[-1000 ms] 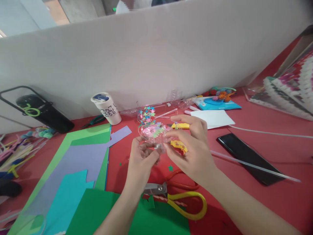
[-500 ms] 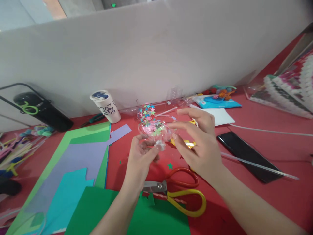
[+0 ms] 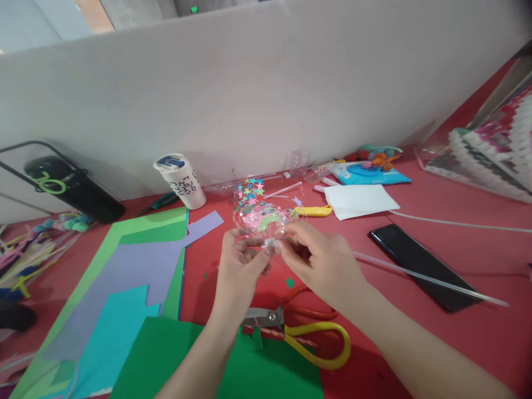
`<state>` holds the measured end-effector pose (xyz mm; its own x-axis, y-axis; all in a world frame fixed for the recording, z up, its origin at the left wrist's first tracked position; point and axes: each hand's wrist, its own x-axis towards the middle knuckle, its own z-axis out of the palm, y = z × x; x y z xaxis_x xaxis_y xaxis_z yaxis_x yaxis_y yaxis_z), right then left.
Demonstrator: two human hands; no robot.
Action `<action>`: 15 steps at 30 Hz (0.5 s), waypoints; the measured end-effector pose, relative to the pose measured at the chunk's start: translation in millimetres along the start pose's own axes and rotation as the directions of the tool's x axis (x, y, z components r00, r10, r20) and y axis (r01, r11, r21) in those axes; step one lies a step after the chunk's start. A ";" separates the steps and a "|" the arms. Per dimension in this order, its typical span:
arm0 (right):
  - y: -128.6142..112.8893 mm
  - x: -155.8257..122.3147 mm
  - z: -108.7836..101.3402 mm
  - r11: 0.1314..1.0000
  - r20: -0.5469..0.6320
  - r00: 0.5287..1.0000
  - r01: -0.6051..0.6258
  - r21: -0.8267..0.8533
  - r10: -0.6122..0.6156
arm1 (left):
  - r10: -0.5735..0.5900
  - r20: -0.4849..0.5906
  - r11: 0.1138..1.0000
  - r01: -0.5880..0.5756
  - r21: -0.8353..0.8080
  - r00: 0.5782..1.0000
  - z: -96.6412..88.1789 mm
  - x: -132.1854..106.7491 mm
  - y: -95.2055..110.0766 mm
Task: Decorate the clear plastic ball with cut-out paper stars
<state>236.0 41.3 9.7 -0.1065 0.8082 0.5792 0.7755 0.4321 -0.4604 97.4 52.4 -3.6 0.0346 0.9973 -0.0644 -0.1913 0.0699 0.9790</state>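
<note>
A small clear plastic container (image 3: 262,220), with pink and green pieces showing through it, is held up over the red table. My left hand (image 3: 243,263) is closed around its near end, thumb and fingers on the clear narrow piece (image 3: 271,244) there. My right hand (image 3: 316,260) is closed too, its thumb and fingertips pinching at the right side of the same end. Just beyond the container lies a heap of small coloured stars (image 3: 250,191). Below the hands are scissors (image 3: 318,338) with one red and one yellow handle, and a green star (image 3: 290,282).
Coloured sheets (image 3: 145,266) cover the left of the table (image 3: 449,233). A white tumbler (image 3: 183,180) and black bottle (image 3: 72,188) stand behind them. To the right are a yellow cutter (image 3: 313,211), white paper (image 3: 359,200), a black phone (image 3: 419,266) and a clear stick (image 3: 449,284).
My right hand has moved left and down from beside the container, its spread fingers closing onto the near end. The left hand and the container stay nearly still.
</note>
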 end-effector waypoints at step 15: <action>6.5 -1.3 6.6 0.957 -0.114 0.961 0.229 -0.178 -0.251 | -0.050 -0.010 0.997 0.049 -0.062 0.999 3.6 -0.1 -1.8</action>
<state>237.1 45.7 1.5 -0.2260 0.6228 0.7490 0.8288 0.5270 -0.1881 101.2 52.1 -4.6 0.0341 0.9928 -0.1149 -0.2500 0.1198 0.9608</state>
